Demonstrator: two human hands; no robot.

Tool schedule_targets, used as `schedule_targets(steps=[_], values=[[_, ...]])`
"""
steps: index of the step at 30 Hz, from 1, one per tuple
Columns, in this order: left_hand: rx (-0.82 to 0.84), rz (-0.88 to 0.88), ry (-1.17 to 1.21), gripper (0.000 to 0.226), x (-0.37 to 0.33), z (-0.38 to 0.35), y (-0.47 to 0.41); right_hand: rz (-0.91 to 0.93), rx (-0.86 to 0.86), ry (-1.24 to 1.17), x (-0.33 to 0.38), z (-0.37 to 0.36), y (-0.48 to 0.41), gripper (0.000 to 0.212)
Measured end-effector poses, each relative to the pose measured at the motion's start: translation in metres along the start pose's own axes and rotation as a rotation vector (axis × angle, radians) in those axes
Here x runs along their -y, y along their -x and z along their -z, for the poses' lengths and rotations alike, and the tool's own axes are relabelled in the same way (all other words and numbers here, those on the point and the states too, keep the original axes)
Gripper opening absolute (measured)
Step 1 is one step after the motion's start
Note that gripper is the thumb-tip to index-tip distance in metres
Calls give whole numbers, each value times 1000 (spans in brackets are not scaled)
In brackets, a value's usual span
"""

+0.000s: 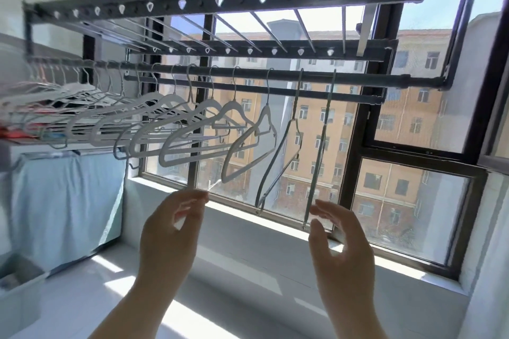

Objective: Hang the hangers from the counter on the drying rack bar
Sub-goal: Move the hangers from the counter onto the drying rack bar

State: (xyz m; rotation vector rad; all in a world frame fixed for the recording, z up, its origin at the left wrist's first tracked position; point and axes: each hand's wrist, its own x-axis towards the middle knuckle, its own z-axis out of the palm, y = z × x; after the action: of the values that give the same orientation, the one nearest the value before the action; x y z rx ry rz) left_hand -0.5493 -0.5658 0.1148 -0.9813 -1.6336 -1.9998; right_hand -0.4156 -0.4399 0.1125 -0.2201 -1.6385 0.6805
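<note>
I am looking up from the head camera at two bare hands raised in front of a sunlit window [413, 201]. The left hand [172, 228] is hanging with its fingers loosely curled and the thumb a little apart from them. It is gripping nothing that I can make out, though glare is washing out the fingertips. The right hand [340, 239] is spreading open, with the fingers relaxed and the thumb well apart. Its fingertips [319, 205] are sitting just beside the lower end of the rightmost hanger [321, 146]. I cannot tell whether they are touching it.

That hanger is showing edge-on as a thin line and is dangling from the drying rack bar [344, 80]. The other hangers [234, 107], pale ones, are already hanging along the same bar in a row running to the left. They are overlapping one another more and more, and at the far left they are blurring into a mass I cannot count.

The counter [234, 270] is stretching below the hands, with their wrists covering part of it. A pale blue cloth [66, 201] is hanging at the left. A light bin [19, 292] is being cut off by the lower left edge. The top of the rack frame [220, 0] is running out of view on the right.
</note>
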Motion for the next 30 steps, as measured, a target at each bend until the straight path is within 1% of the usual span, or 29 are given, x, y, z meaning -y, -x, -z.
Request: schedule_targets(steps=[2,5,8,12,15,17,18,19,21,23,26,28,30], values=[[-6,25,-33,44,1,8,1,16,-4,-12,3,1,-1,30],[-16,44,-77,32,1,15,5,60,-23,-57,9,3,0,31],[-27,46,-81,32,6,26,9,148,-50,-122,17,1,10,33],[-51,45,-68,31,22,44,-5,204,-58,-137,34,-17,26,30],[-61,8,-28,18,38,58,-27,217,-25,-116,44,-45,27,32],[-63,-20,-11,21,52,69,-43,206,-24,-98,47,-71,30,35],[-47,-32,-3,18,59,74,-52,200,-44,-78,48,-85,31,37],[-35,-39,-11,13,65,80,-62,193,-78,-58,49,-99,31,39],[-7,-41,-16,14,79,91,-80,157,-159,-10,48,-127,28,44],[40,-62,-33,19,93,100,-92,115,-234,63,44,-147,23,43],[108,-113,-15,22,105,110,-108,6,-322,119,40,-171,18,44],[144,-79,27,23,114,112,-117,-60,-371,154,40,-180,14,48],[184,-87,45,29,121,113,-123,-122,-411,155,37,-184,8,52]])
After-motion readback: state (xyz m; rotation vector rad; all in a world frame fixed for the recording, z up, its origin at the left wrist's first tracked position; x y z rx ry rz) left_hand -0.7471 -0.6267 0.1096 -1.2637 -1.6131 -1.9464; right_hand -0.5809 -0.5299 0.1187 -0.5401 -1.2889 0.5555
